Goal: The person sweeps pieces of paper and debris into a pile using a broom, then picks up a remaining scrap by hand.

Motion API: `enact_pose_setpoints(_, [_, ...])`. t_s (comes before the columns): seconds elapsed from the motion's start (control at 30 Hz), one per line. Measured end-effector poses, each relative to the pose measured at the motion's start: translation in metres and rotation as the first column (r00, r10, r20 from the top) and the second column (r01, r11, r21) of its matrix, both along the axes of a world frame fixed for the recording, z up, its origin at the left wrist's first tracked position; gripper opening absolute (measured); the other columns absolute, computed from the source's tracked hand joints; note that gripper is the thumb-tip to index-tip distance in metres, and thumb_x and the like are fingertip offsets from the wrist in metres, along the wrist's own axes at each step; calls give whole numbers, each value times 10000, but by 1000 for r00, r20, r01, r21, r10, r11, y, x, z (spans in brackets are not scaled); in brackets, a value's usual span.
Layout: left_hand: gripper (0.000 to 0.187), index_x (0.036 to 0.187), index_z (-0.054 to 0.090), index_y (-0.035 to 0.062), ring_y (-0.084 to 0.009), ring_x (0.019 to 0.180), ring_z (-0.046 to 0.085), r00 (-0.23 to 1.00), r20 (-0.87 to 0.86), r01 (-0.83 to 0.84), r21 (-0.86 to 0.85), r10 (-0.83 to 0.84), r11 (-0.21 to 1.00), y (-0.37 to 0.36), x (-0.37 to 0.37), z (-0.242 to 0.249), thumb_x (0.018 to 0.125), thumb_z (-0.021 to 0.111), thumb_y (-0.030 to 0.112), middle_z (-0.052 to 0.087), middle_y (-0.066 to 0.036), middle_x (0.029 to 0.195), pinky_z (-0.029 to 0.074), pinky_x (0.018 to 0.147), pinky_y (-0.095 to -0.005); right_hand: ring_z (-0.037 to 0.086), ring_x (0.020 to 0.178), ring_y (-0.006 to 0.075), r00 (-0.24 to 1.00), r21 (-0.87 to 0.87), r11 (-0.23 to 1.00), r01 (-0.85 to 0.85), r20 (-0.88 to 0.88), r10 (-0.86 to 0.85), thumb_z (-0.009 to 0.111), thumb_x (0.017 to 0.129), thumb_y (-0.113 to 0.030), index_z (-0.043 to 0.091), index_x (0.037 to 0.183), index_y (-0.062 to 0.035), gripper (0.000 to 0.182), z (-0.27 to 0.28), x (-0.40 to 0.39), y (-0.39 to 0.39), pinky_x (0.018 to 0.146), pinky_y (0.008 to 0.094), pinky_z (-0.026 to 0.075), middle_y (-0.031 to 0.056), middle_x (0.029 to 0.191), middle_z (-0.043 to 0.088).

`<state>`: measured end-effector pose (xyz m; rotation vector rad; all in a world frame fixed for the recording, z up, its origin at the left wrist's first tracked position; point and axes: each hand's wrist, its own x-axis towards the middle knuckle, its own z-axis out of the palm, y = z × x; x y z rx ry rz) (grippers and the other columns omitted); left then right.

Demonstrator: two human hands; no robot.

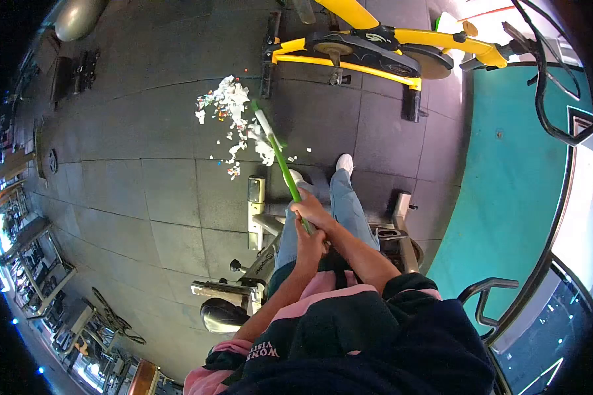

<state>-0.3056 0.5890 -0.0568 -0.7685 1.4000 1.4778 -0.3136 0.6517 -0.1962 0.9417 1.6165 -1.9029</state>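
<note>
The green pole (284, 165) slanted far and left, its far end beside the scraps (230, 97) on the floor (138, 125). The right hand (311, 209) gripped it farther along, the left hand (310, 246) clasped it just nearer, forearms (280, 304) angled inward.

You have dark floor tiles (132, 131) around you, a teal wall (507, 197) at right, a yellow exercise bike (369, 56) far ahead, and bright lights (3, 230) at far left.

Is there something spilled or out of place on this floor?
Yes: white scraps and small coloured bits lie scattered on the dark floor, near the green stick's far end. They look like litter, loose and unevenly strewn.
</note>
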Motion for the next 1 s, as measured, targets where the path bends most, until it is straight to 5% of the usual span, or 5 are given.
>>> enact_pose_setpoints(0.67, [639,1256,302,96,-295,570,580,914,95,402,-82,-394,912,-50,25,-52,666,528,-2,506,-260,920,468,469,-327,482,529,166,939,-129,934,333,130,-317,562,641,-26,432,957,35,347,-22,41,-28,462,330,396,83,639,501])
enact_pose_setpoints(0.73, [339,979,546,38,-445,830,563,617,-469,604,-233,-632,762,-77,42,-81,641,574,25,280,-389,1207,493,621,-369,469,533,127,951,-223,924,309,102,-293,571,652,-36,430,1017,13,394,-19,29,-40,458,283,386,46,620,485])
enact_pose_setpoints(0.87, [72,685,581,10,-560,969,424,686,-306,609,-256,-660,751,-78,41,-63,625,598,48,-13,-406,1292,462,754,-409,473,537,128,931,-184,917,353,164,-325,567,657,-44,413,1121,14,492,9,16,-47,462,284,387,52,629,495])
enact_pose_setpoints(0.93, [868,1333,-123,33,-214,588,545,496,-596,578,-317,-632,752,-77,51,-44,720,491,58,500,-231,971,446,473,-310,472,551,145,980,-65,981,185,82,-180,561,659,-41,386,1104,25,482,34,18,-38,480,310,390,63,655,478])
enact_pose_setpoints(1.0, [871,1331,-137,37,-216,609,546,707,-443,534,-178,-552,827,-63,53,-17,722,486,59,507,-227,952,443,488,-312,479,570,143,984,-26,984,174,32,-174,561,663,-49,387,1111,11,484,46,29,-29,493,307,396,67,686,490])
